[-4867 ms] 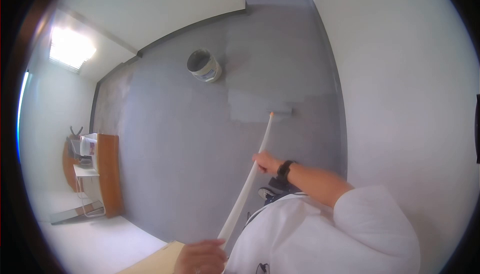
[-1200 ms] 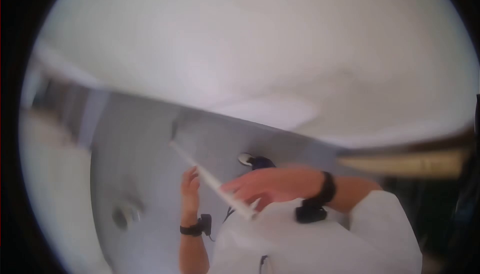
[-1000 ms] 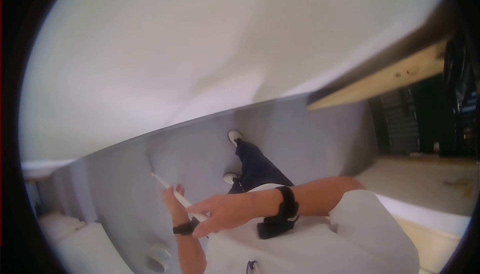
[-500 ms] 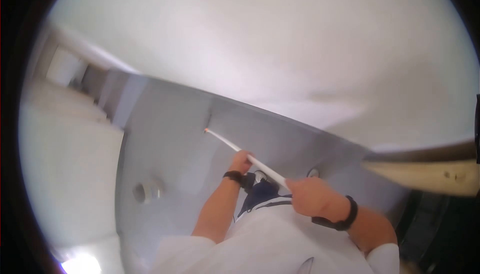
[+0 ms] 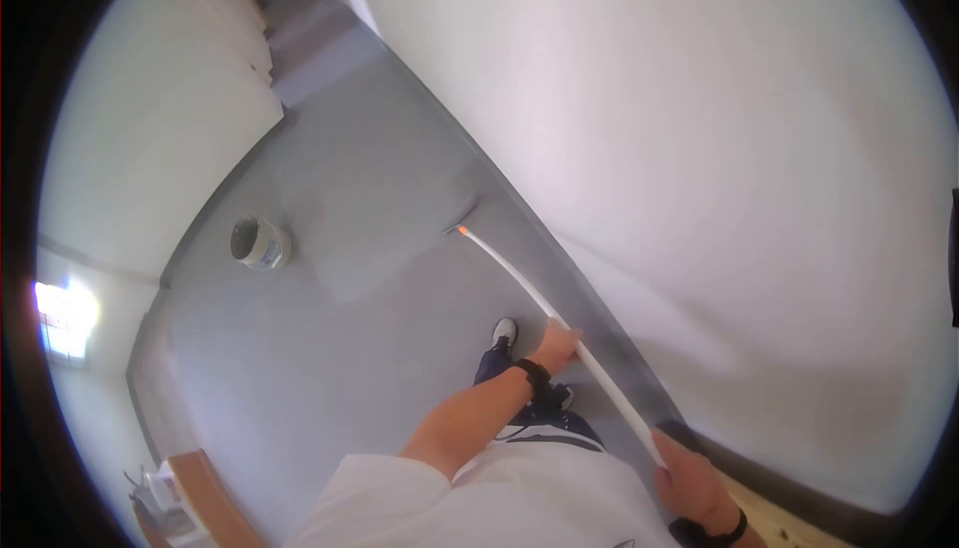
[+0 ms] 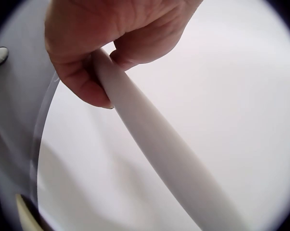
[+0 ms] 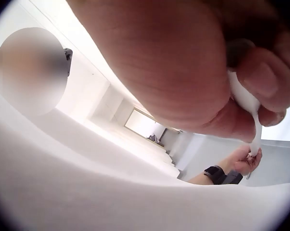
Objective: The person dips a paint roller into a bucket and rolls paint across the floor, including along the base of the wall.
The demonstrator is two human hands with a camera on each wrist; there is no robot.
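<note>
A paint roller (image 5: 462, 216) on a long white pole (image 5: 519, 283) lies against the grey floor near the right wall. My left hand (image 5: 555, 346) grips the pole around its middle. In the left wrist view, its thumb and fingers (image 6: 92, 91) close round the white shaft (image 6: 154, 139). Lower right in the head view, my right hand (image 5: 694, 483) holds the pole's near end. Close up in the right wrist view, curled fingers (image 7: 260, 79) wrap that end, while the left hand (image 7: 246, 161) shows farther along the pole.
A paint-smeared bucket (image 5: 262, 244) stands on the floor to the left. Fresh, lighter grey paint (image 5: 345, 238) covers part of the floor. A white wall (image 5: 699, 198) rises along the right, with a pale board (image 5: 774, 523) low by it. Wooden furniture (image 5: 205, 493) stands lower left.
My hands have traded places: the right gripped the pole farther forward before; now the left does, with the right at the near end. The left hand was loosely open about a second ago.
</note>
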